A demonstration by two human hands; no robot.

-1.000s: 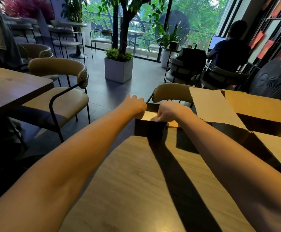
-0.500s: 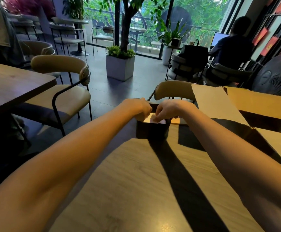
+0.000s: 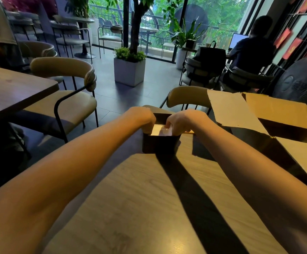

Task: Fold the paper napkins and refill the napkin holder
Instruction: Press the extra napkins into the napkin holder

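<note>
A dark, box-shaped napkin holder [image 3: 161,144] stands at the far edge of the wooden table [image 3: 143,208]. White folded napkins [image 3: 158,129] show in its open top. My left hand [image 3: 142,119] curls over the holder's left rim and grips it. My right hand [image 3: 181,121] reaches into the top from the right, fingers curled down on a white napkin [image 3: 167,132]. Fingertips of both hands are hidden inside the holder.
An open cardboard box [image 3: 277,114] with raised flaps sits on the table at right. A tan chair [image 3: 187,97] stands just beyond the holder, another chair [image 3: 64,88] and a second table [image 3: 11,92] at left. A fan [image 3: 300,81] and a seated person [image 3: 249,52] are far right.
Both hands have dropped lower onto the holder. The right hand's fingers have pushed the napkin down into the open top, and more white napkin shows.
</note>
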